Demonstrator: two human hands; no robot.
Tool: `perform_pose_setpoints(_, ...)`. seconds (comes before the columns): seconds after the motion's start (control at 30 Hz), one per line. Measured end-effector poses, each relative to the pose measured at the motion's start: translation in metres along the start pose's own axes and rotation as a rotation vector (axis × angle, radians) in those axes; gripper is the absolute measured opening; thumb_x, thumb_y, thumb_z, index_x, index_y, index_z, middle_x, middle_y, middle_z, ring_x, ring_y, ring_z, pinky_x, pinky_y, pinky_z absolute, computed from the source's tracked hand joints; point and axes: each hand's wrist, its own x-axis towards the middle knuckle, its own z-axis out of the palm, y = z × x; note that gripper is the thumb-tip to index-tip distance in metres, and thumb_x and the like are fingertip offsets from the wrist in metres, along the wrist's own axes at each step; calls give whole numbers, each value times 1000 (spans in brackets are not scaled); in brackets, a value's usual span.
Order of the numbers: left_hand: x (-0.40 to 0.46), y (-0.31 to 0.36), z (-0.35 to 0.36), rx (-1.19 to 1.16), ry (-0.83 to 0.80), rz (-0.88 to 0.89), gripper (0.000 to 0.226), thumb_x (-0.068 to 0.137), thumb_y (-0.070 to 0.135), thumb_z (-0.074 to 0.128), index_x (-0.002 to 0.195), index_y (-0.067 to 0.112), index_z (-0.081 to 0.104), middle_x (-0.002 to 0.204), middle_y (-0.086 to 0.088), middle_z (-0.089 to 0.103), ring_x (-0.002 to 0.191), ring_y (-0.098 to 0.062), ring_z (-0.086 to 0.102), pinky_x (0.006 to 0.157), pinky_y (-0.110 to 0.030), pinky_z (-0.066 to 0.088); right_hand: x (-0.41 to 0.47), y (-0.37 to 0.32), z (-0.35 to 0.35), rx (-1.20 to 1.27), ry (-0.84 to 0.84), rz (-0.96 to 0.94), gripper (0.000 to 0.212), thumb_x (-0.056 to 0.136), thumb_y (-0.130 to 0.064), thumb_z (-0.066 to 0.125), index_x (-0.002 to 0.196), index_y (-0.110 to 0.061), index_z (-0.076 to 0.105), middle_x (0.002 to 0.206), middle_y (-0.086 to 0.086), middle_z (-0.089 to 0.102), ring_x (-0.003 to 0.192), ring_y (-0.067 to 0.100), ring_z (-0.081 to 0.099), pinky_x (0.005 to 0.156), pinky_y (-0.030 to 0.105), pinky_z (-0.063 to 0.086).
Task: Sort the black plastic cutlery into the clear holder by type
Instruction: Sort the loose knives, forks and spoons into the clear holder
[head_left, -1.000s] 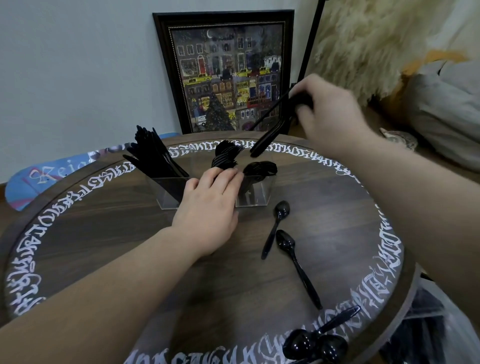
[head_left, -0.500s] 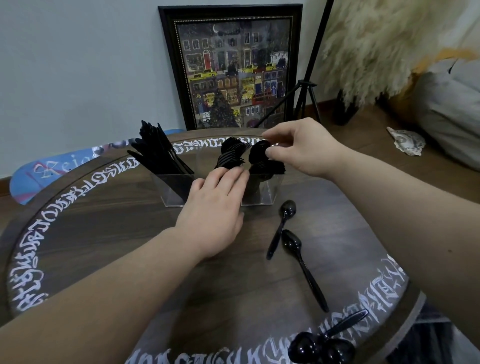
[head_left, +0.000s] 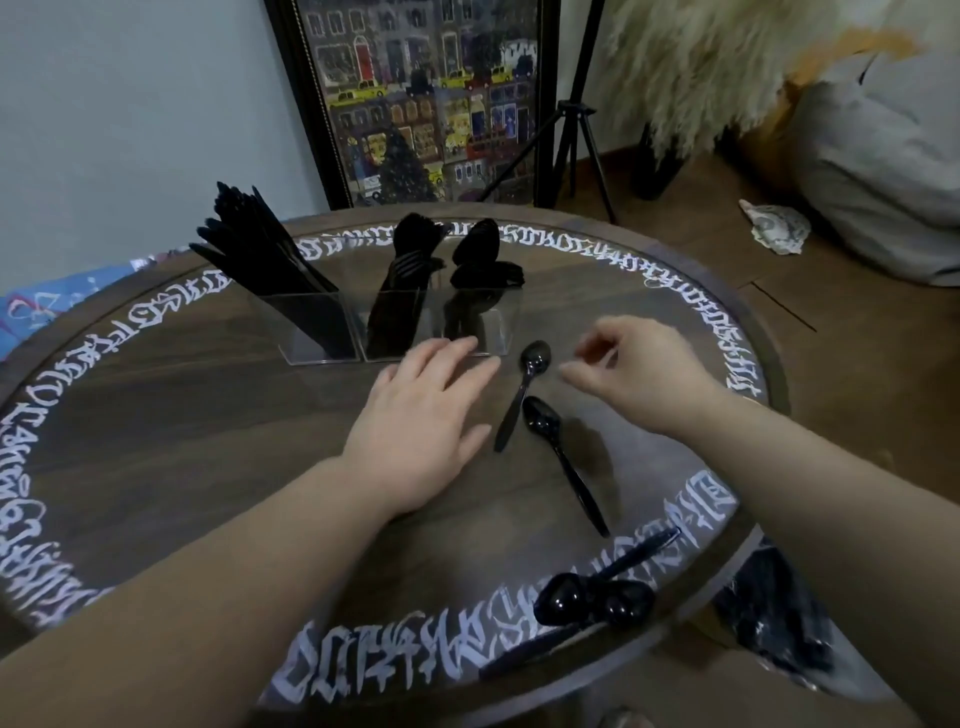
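White illegible script (head_left: 524, 241) around table rim (head_left: 774, 395), beyond clear holder (head_left: 400, 325).

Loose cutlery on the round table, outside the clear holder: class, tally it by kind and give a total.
Spoons lying apart mid-table: 2 (far spoon, near spoon)
Spoons huddled at the near rim: 2 bowls visible
Loose forks: 0
Loose knives: 0
Total: 4

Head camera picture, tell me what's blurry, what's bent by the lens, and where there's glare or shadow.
Head view: the right hand is smeared by motion blur at the fingertips, while the left hand is sharper; wide-angle distortion bows the round table and tilts the framed painting; lighting is dim and cool; the clear holder shows faint reflections; a soft shadow lies beside the nearer spoon.
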Motion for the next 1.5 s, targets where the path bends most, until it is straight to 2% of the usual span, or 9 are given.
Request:
perform_pose_setpoints(0.17, 1, 18, 19, 11, -302, 36, 56, 98, 48, 32, 150, 34, 16, 160, 11, 6, 145, -17, 2, 113, -46, 20, -15, 10, 33, -166, -218, 48, 38, 69, -57, 73, 79, -23, 58, 82, -5, 63, 79, 16, 57, 65, 28, 42)
perform_pose_setpoints(0.4, -10, 14, 9, 8, -384, -18, 46, 100, 39, 35, 145, 32, 35, 153, 20, 27, 142, -11, 15, 113, -43, 24, -23, 18, 37, -178, -226, 0, 6, 83, -31, 68, 85, -24, 68, 90, -1, 68, 92, 22, 62, 71, 25, 43)
perform_pose_setpoints(0.6, -31, 17, 4, 35, -371, -32, 36, 98, 36, 43, 130, 25, 57, 142, 13, 47, 129, -13, 41, 105, -33, 38, -61, 26, 10, -220, -312, -118, 52, 76, -50, 72, 120, -24, 60, 114, -4, 62, 106, 17, 55, 80, 25, 40)
perform_pose_setpoints(0.73, -47, 26, 1, 20, -336, -110, 26, 94, 34, 51, 114, 22, 64, 119, 6, 58, 107, -16, 56, 90, -33, 48, -89, 32, 3, -280, -449, -125, 67, 70, -57, 73, 128, -30, 52, 119, -3, 53, 111, 18, 46, 84, 28, 41)
perform_pose_setpoints(0.87, -64, 33, 0, -23, -287, -207, 4, 92, 27, 56, 92, 24, 58, 98, 4, 59, 89, -16, 55, 74, -30, 45, -103, 25, 9, -325, -487, -166, 44, 78, -41, 72, 120, -29, 60, 117, -2, 50, 108, 17, 49, 89, 30, 45)
perform_pose_setpoints(1.0, -80, 33, -1, -180, -208, -371, 15, 87, 24, 64, 88, 25, 49, 85, 7, 61, 81, -15, 57, 73, -33, 50, -101, 18, 27, -281, -357, -117, 17, 85, -28, 66, 99, -20, 71, 103, 0, 66, 96, 20, 61, 81, 31, 50)
perform_pose_setpoints(1.2, -94, 30, -1, -280, -191, -504, 33, 85, 26, 68, 115, 21, 55, 100, 4, 63, 92, -15, 58, 82, -31, 51, -97, 2, 46, -208, -192, -13, 16, 92, -24, 54, 99, -18, 68, 101, 3, 67, 97, 24, 60, 81, 33, 49)
perform_pose_setpoints(1.3, -96, 29, 3, -262, -148, -528, 46, 84, 37, 69, 125, 22, 55, 111, 3, 59, 97, -13, 56, 81, -28, 48, -100, 2, 46, -107, -200, 14, 21, 88, -28, 61, 106, -20, 69, 104, 0, 68, 99, 20, 61, 87, 35, 50)
perform_pose_setpoints(1.5, -83, 28, 6, -236, -133, -501, 28, 87, 36, 63, 113, 24, 62, 109, 3, 58, 96, -14, 57, 83, -32, 50, -93, -1, 51, -151, -267, 3, 13, 85, -27, 67, 96, -20, 68, 98, -2, 68, 96, 18, 61, 85, 33, 50)
